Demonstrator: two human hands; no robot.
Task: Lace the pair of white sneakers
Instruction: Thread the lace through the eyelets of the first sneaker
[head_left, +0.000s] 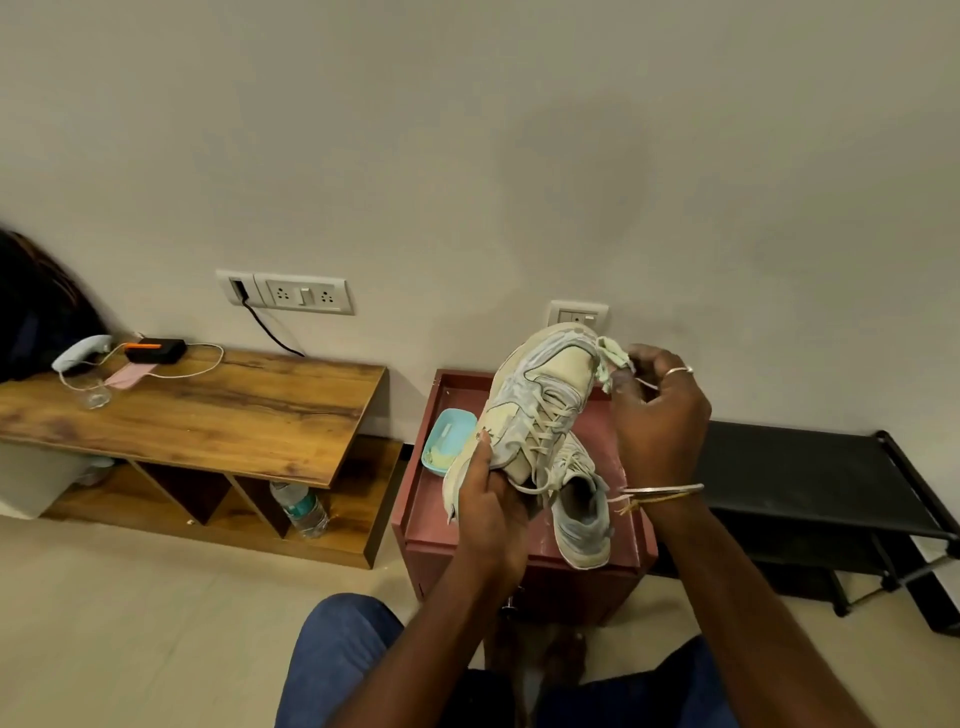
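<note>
Evidently the lacing is well along, at least on the shoe in hand. The left hand (488, 499) has its fingers curled round the heel end of the raised sneaker (540, 395), which it holds toe-up above the reddish cabinet (519, 566). A criss-cross lace (545, 423) runs up its front, and one loose end dangles near the left hand — I'd judge it threaded but not tied. Under it, the second sneaker (582, 514) lies on the cabinet top; some lace shows at its front, though how far it goes I cannot tell from here. The right hand (660, 415) is up at the toe of the raised sneaker, fingertips pinching a pale green cloth (610, 364) against it, which looks more like wiping than lacing. What seems left is tying off and checking the second shoe.

Round about, from the left: a wooden bench (208, 410) carries a black box (156, 351) with a cable and a drinking glass (96, 395), and a water bottle (301, 506) lies on the shelf below. A teal dish (447, 447) sits in the cabinet's left corner, just beside the raised sneaker. A black rack (805, 467) stands to the right. Nothing crowds the hands — only the cloth occupies the fingers that a lace would need.
</note>
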